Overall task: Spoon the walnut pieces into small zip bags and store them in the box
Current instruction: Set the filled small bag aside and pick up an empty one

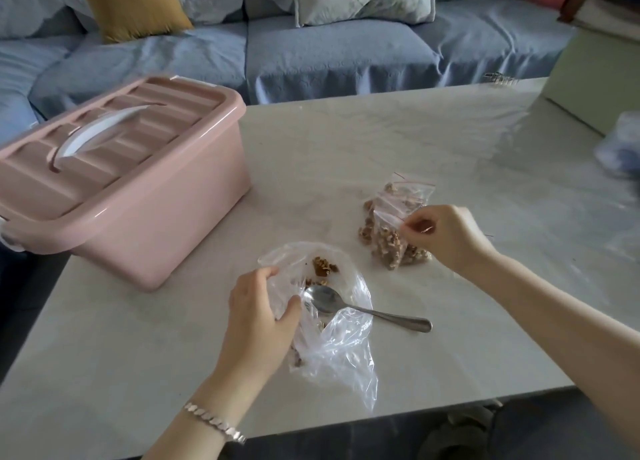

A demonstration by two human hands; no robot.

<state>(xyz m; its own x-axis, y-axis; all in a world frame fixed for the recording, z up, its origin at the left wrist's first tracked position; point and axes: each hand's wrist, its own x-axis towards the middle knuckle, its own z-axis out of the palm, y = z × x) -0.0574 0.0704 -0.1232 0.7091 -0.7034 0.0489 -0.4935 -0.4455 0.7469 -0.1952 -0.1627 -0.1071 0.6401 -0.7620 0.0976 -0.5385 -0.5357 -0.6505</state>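
Observation:
A large clear plastic bag [341, 348] lies open on the white table [415, 141], with a few walnut pieces [323, 265] left inside. My left hand [258, 317] grips its left edge. A metal spoon [363, 310] rests with its bowl in the bag's mouth and its handle pointing right. Several small zip bags of walnuts [391, 227] lie in a pile to the right. My right hand [446, 238] pinches the top edge of the nearest one. The pink box [138, 196] stands at the left with its lid on.
A blue sofa [329, 54] with a yellow cushion [135, 2] runs behind the table. A pale green box [588, 78] and a blurred bluish object [623, 144] sit at the table's far right. Slippers show on the floor below the near edge.

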